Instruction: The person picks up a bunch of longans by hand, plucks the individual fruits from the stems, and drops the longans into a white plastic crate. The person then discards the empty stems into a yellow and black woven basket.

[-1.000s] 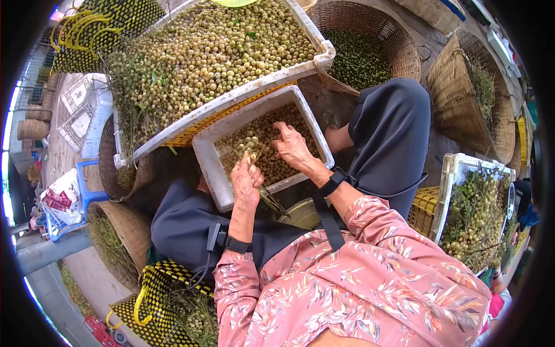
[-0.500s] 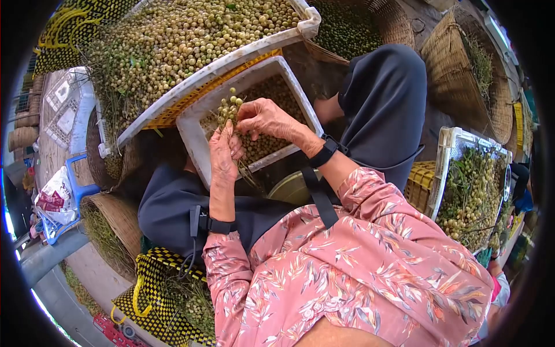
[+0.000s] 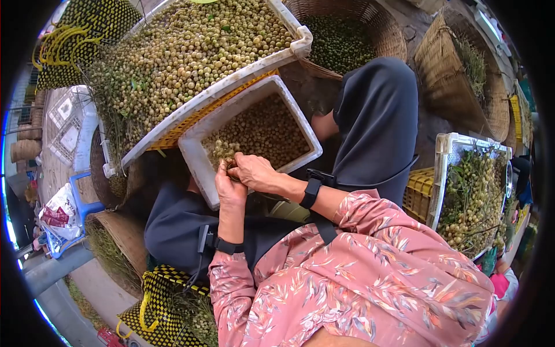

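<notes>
A bunch of small round yellow-green fruits on stems [image 3: 219, 149] sits in the grip of my left hand [image 3: 230, 189], at the near left side of a white foam box [image 3: 191, 147]. My right hand [image 3: 255, 172] is closed beside it, fingertips together at the base of the bunch; whether a fruit or stem is between them is hidden. Loose brownish fruits [image 3: 274, 130] cover the bottom of the box. Behind the box stands a large white crate [image 3: 208, 81], heaped with the same kind of fruit.
Green fruits fill a wicker basket [image 3: 384, 29] at the back. A tall wicker basket [image 3: 445, 69] leans at the right, near a white crate [image 3: 442, 173] of fruit branches. At the left are a blue stool [image 3: 84, 199], a basket of stems [image 3: 124, 234] and a yellow-black woven bag [image 3: 153, 312].
Both hands have moved down and closer together, with the bunch lower over the box's near left side. The camera view has shifted slightly.
</notes>
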The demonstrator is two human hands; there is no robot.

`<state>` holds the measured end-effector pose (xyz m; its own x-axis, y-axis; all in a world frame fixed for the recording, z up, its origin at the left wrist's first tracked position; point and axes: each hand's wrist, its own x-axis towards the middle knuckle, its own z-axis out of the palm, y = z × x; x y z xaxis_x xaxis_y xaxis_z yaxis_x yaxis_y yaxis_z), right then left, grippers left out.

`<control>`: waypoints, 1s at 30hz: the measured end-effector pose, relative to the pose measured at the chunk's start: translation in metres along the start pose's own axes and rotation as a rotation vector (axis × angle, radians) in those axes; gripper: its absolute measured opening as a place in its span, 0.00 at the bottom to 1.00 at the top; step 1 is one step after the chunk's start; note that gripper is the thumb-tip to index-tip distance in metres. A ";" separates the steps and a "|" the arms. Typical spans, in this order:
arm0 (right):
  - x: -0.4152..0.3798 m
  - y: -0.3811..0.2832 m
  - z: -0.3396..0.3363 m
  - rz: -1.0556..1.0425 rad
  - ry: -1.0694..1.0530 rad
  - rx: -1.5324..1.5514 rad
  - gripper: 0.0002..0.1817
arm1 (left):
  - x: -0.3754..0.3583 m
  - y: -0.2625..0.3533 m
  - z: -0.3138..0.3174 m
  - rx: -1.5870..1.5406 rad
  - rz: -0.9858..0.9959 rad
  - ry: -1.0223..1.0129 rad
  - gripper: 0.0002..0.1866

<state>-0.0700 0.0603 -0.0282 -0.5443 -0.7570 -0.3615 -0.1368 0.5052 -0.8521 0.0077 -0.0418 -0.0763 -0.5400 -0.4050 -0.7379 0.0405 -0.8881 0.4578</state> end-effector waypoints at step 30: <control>0.038 0.044 -0.036 0.085 0.011 1.048 0.19 | -0.024 0.015 0.026 0.198 0.056 -0.339 0.12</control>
<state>-0.1266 0.0688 -0.0660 -0.5267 -0.7293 -0.4368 0.6840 -0.0585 -0.7271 -0.0009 -0.0402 -0.0388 -0.7899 -0.3278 -0.5183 -0.0667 -0.7942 0.6040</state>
